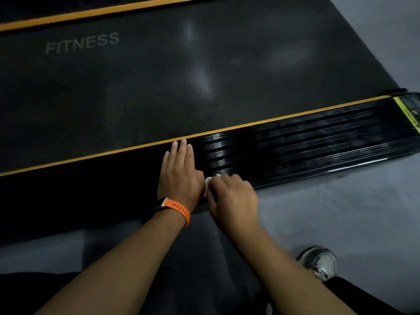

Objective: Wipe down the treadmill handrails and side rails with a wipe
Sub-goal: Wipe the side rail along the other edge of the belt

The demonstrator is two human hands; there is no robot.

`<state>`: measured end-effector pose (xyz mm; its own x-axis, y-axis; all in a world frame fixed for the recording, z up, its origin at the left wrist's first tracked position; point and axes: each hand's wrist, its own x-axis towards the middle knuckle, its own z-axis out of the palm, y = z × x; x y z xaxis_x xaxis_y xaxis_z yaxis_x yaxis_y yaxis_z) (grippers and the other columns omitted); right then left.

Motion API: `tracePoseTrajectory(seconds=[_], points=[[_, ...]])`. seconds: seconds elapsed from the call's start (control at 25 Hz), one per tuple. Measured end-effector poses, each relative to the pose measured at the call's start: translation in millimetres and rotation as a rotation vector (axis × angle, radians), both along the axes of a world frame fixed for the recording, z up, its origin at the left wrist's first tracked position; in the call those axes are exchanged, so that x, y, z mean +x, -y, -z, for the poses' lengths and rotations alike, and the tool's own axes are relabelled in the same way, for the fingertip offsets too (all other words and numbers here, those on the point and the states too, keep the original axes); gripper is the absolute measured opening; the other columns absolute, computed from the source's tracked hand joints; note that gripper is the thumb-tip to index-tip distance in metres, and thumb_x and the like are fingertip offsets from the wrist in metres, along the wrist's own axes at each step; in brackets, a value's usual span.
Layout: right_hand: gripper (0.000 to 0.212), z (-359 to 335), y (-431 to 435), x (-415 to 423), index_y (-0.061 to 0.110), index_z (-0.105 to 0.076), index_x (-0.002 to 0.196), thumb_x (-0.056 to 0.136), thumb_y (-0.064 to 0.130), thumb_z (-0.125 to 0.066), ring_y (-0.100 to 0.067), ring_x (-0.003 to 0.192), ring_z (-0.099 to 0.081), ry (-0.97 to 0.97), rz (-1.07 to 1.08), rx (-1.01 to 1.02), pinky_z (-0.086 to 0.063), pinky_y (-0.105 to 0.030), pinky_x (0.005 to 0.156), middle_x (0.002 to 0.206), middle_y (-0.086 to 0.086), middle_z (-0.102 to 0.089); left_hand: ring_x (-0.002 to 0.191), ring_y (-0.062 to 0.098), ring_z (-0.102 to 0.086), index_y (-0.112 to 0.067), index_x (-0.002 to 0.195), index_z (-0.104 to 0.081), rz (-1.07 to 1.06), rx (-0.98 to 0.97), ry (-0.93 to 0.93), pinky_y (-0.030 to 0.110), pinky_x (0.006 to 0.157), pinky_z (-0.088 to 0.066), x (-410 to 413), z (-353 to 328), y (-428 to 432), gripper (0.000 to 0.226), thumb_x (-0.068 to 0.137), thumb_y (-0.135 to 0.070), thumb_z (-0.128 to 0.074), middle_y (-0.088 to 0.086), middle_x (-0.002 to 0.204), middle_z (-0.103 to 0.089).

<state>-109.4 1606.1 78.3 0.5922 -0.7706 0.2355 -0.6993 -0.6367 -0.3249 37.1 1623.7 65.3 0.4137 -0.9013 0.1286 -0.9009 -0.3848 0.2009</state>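
Observation:
The near side rail (306, 142) of the treadmill is black and ribbed, with a yellow strip along its inner edge. It runs across the view from lower left to upper right. My left hand (179, 173) lies flat on the rail with straight fingers, an orange watch strap on its wrist. My right hand (231, 196) sits just to its right, at the rail's outer edge, with fingers curled over a small white wipe (208, 185). Only a corner of the wipe shows between the two hands.
The dark running belt (159, 83), marked FITNESS, lies beyond the rail. The far rail's yellow strip (91, 12) crosses the top left. Grey floor (341, 212) lies on the near side, with my shoe (318, 262) at lower right. A yellow label (406, 114) marks the rail's right end.

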Motion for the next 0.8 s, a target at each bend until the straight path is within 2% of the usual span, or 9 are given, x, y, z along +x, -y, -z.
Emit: tracePoseTrajectory(seconds=[0.24,0.32,0.4,0.48,0.56,0.72,0.8], points=[[0.025,-3.5,65.2,-95.0,0.014,-0.052,0.070,0.088,0.023,-0.068,-0.038,0.062,-0.056,-0.010,0.421,-0.026,-0.039,-0.038,0.050,0.064,-0.011,-0.056,0.154,0.033,-0.028,0.001,0.150,-0.045,0.038,0.067,0.021,0.050,0.126,-0.021,-3.3,-2.3,-1.2,0.070,0.088,-0.024,-0.027,0.017,0.162,-0.038],[0.023,-4.6,60.6,-76.6,0.014,-0.053,0.070,0.084,0.020,-0.070,-0.038,0.064,-0.056,0.023,0.363,-0.001,-0.041,-0.040,0.051,0.065,-0.012,-0.057,0.155,0.030,-0.025,0.000,0.153,-0.042,0.054,0.093,0.021,0.049,0.127,-0.019,-3.6,-1.9,0.9,0.071,0.089,-0.026,-0.023,0.016,0.164,-0.035],[0.021,-4.7,40.9,-46.5,0.016,-0.053,0.070,0.080,0.021,-0.072,-0.036,0.065,-0.056,0.037,0.212,0.018,-0.042,-0.040,0.052,0.068,-0.008,-0.057,0.155,0.030,-0.025,0.000,0.153,-0.041,0.055,0.108,0.022,0.049,0.127,-0.019,-4.5,-3.2,3.2,0.072,0.089,-0.027,-0.021,0.016,0.164,-0.034],[0.021,-1.7,33.4,-38.1,0.018,-0.053,0.072,0.080,0.025,-0.071,-0.032,0.067,-0.055,-0.008,0.125,0.005,-0.041,-0.038,0.054,0.069,-0.004,-0.056,0.154,0.031,-0.027,0.001,0.152,-0.042,0.095,0.118,0.029,0.050,0.126,-0.021,-6.3,-5.2,6.2,0.070,0.091,-0.028,-0.023,0.017,0.163,-0.035],[0.023,-1.6,50.0,-59.2,0.018,-0.052,0.071,0.080,0.026,-0.072,-0.035,0.067,-0.056,-0.041,0.190,0.000,-0.040,-0.038,0.053,0.070,-0.005,-0.057,0.155,0.030,-0.025,0.000,0.154,-0.039,0.157,0.141,0.015,0.049,0.127,-0.020,-11.3,-8.5,12.6,0.068,0.093,-0.029,-0.027,0.016,0.165,-0.032],[0.025,-3.6,89.8,-121.0,0.012,-0.052,0.071,0.088,0.024,-0.068,-0.040,0.068,-0.057,-0.033,0.481,0.015,-0.039,-0.039,0.052,0.069,-0.013,-0.058,0.157,0.026,-0.017,-0.004,0.158,-0.032,0.224,0.164,-0.009,0.045,0.129,-0.013,-38.6,-11.2,34.3,0.072,0.095,-0.037,-0.021,0.011,0.169,-0.024],[0.024,-4.9,86.5,-109.0,0.012,-0.052,0.071,0.087,0.023,-0.067,-0.040,0.067,-0.057,-0.023,0.450,-0.002,-0.041,-0.040,0.052,0.069,-0.014,-0.058,0.157,0.025,-0.018,-0.005,0.158,-0.033,0.253,0.160,0.024,0.046,0.128,-0.014,-51.9,-9.0,46.9,0.074,0.093,-0.039,-0.019,0.010,0.168,-0.025]])
